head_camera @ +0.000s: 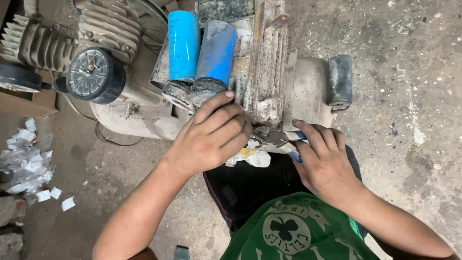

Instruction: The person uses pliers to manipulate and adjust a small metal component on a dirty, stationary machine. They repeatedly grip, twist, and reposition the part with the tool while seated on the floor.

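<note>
My left hand (211, 137) rests curled against the end of a dirty electric motor (262, 72), its fingertips touching the black cap of a blue cylindrical capacitor (215, 53). A second, brighter blue capacitor (184, 45) lies beside it on the motor. My right hand (323, 161) grips a pair of pliers (272, 137) with blue-and-white handles. The plier jaws point left toward my left hand's fingers. What the jaws hold is hidden behind my left hand.
The motor sits on a cream compressor tank (144, 120) with a black rubber foot (340, 79). A finned pump head (53, 38) and a round black filter cover (95, 74) lie at upper left. Torn white paper scraps (29, 161) litter the concrete floor (409, 96).
</note>
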